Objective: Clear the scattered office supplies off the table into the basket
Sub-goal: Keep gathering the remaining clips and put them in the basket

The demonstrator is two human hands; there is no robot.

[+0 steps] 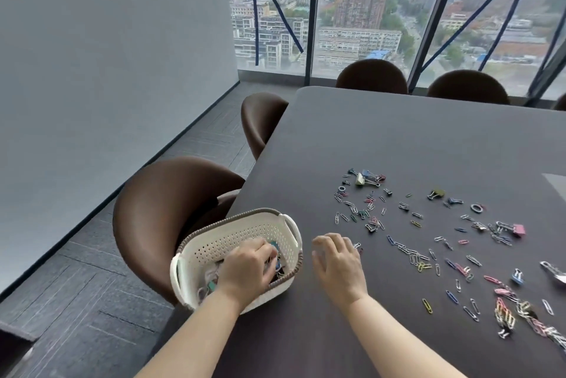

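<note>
Left grip: the left hand [248, 267] reaches down into the basket [232, 233], fingers curled over the clips there; whether they pinch anything I cannot tell.
Right grip: the right hand [337, 261] rests knuckles-up on the table [398, 139] just beside the basket, fingers bent downward with the tips hidden, so what they hold, if anything, cannot be told.
Basket: white, perforated, with a grey-brown rim, upright at the table's near left edge.
Basket contents: a small heap of mixed clips [211, 284] on the bottom, partly covered by the left hand.
Paper clips [410, 255]: coloured and silver, scattered across the table to the right of both hands, one lying right by the right fingertips.
Binder clips [367, 177]: a small cluster at the far side of the scatter; a pink binder clip [519, 230] lies further right.
Chairs [171, 194]: brown, pushed up around the table.
Window [367, 10]: beyond the table, facing city buildings.
</note>
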